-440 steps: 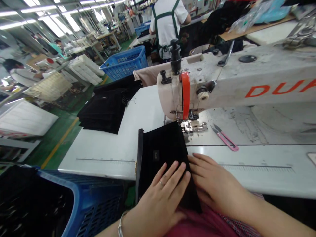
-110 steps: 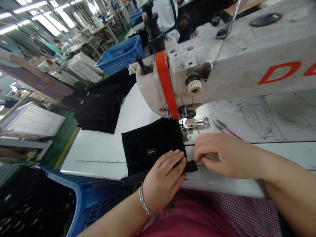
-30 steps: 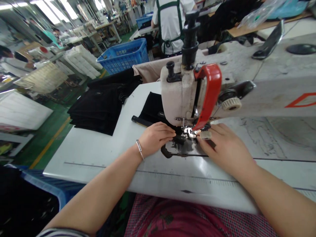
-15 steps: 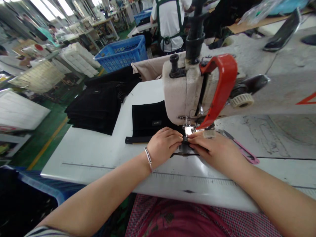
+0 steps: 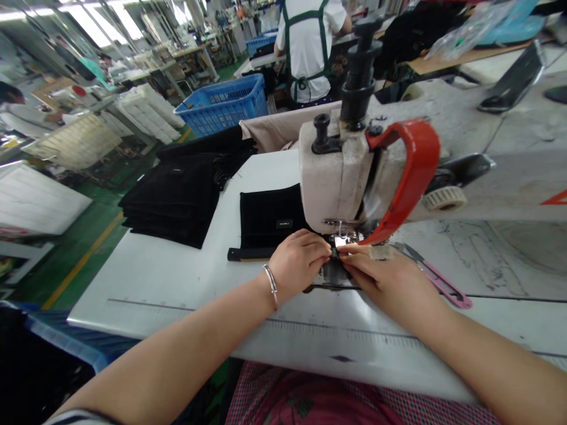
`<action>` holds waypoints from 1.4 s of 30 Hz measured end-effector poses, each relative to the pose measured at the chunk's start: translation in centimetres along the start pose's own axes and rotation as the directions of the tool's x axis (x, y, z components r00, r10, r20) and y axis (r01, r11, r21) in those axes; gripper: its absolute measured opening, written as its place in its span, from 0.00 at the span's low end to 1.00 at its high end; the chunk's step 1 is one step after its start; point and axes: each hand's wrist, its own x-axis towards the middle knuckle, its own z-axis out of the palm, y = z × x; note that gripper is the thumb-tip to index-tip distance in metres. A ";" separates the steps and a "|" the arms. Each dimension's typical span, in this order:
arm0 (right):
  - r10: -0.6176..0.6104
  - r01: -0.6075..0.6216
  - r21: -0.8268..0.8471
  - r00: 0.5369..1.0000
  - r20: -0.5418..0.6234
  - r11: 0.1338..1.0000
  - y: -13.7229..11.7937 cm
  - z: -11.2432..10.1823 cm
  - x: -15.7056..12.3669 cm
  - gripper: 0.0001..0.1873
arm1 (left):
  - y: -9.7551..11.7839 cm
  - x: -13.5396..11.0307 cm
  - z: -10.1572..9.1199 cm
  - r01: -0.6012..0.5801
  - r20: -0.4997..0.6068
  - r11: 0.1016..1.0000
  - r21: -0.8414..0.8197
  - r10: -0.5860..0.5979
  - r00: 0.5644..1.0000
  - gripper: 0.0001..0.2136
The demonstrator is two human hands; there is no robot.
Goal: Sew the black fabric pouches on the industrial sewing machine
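A black fabric pouch with a small label lies flat on the white table, left of the sewing machine. Its black edge strip runs right, under the presser foot. My left hand has curled fingers pinching that strip just left of the foot. My right hand pinches the same strip from the right, fingertips meeting the left hand's. A bandage wraps one right finger. A red guard curves over the needle area.
Pink thread snips lie right of my right hand. A stack of black fabric pieces sits at the table's far left. A blue crate stands beyond. A person in a white shirt and green apron works at the back.
Over the last second the pouch turned square to the table edge. My two hands closed in together at the presser foot and now pinch the strip there.
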 end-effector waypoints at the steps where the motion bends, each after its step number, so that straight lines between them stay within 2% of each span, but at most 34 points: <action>1: 0.003 -0.003 -0.003 1.000 0.003 1.000 0.1 0.0 0.0 0.09 | -0.1 0.1 0.0 -0.009 -0.006 1.000 0.008 0.009 1.000 0.04; 7: 0.021 -0.021 0.012 1.000 0.020 1.000 0.2 0.1 0.2 0.13 | -0.7 0.6 0.2 0.014 -0.015 0.999 0.046 -0.014 1.000 0.03; 23: 0.043 -0.043 0.000 0.998 0.038 0.999 -0.1 0.3 0.1 0.15 | -0.7 0.8 0.3 0.037 -0.004 0.998 0.055 -0.037 0.999 0.03; 28: 0.042 -0.043 0.008 0.998 0.044 0.999 0.1 0.4 0.3 0.16 | -0.8 0.8 0.5 0.079 0.021 0.994 0.081 -0.081 0.997 0.04; 35: 0.079 -0.084 0.125 0.996 0.041 0.989 -0.4 0.1 0.6 0.14 | -0.8 0.6 0.6 0.087 -0.022 0.993 0.082 -0.085 0.996 0.03; 39: 0.075 -0.076 0.073 0.997 0.009 0.994 -0.9 0.0 0.9 0.09 | -0.6 0.6 0.4 0.040 -0.094 0.997 0.061 -0.034 0.995 0.05; 42: 0.064 -0.063 0.051 0.998 -0.018 0.997 -1.0 0.0 0.9 0.10 | -0.7 0.1 0.5 0.067 -0.063 0.997 0.050 -0.064 0.996 0.06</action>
